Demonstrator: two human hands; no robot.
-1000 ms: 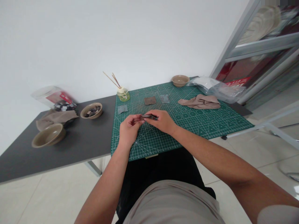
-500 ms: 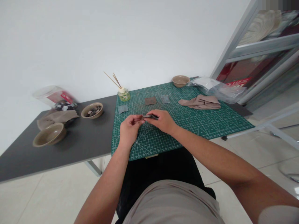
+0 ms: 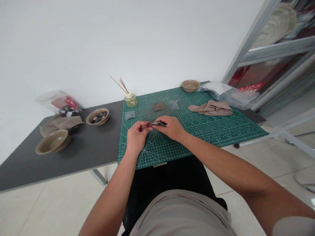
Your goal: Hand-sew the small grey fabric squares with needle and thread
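Note:
Over the green cutting mat (image 3: 204, 132), both hands meet at one small, flat dark grey piece (image 3: 159, 123), seen nearly edge-on, so its kind is unclear. My left hand (image 3: 136, 136) pinches its left end between thumb and fingers. From the right, my right hand (image 3: 172, 127) grips it with the thumb below and fingers above. Just beyond the hands lie a small brown square piece (image 3: 158, 106) and a greyish square packet (image 3: 174, 104). Another pale grey packet (image 3: 130, 114) rests farther left on the mat.
A reed diffuser (image 3: 130, 99) stands at the mat's back left. Right: a crumpled brown cloth (image 3: 214, 108), a bowl (image 3: 190, 86), a clear plastic bag (image 3: 228, 93). On the dark table (image 3: 98, 147): a bowl of dark bits (image 3: 97, 117), another bowl (image 3: 52, 142), a cloth (image 3: 61, 124), a clear container (image 3: 55, 101).

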